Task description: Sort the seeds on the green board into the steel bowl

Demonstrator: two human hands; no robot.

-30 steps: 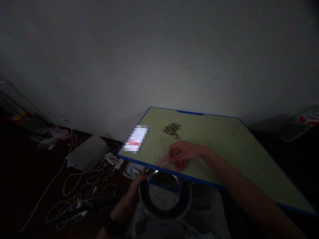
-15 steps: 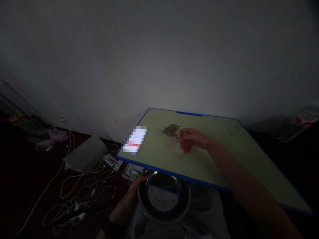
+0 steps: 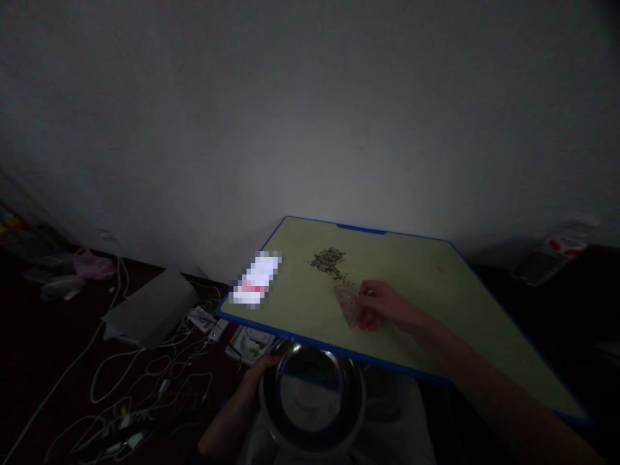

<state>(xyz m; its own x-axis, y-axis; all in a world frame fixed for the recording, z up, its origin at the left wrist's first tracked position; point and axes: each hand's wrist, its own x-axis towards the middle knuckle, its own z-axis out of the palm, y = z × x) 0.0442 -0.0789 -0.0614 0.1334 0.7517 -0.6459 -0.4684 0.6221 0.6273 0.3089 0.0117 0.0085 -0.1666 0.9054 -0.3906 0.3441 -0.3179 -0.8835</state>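
The room is dim. My right hand [image 3: 382, 305] rests on the green table [image 3: 436, 290] with its fingers closed on a clear pinkish plastic piece [image 3: 347, 303], held edge-down just below a small heap of dark seeds [image 3: 328, 261]. My left hand [image 3: 256, 374] grips the left rim of a shiny steel bowl [image 3: 312, 395], which is held below the table's near blue edge, over my lap. What lies in the bowl is too dark to make out.
A lit phone screen [image 3: 255, 279] lies at the table's left corner. On the floor to the left lie tangled white cables [image 3: 145, 381], a grey flat box [image 3: 150, 307] and a pink bag [image 3: 92, 263]. A wall stands close behind the table.
My right hand went from the near table edge up to the seed heap with the plastic piece, then drew back a little toward me. The bowl stayed under the edge.
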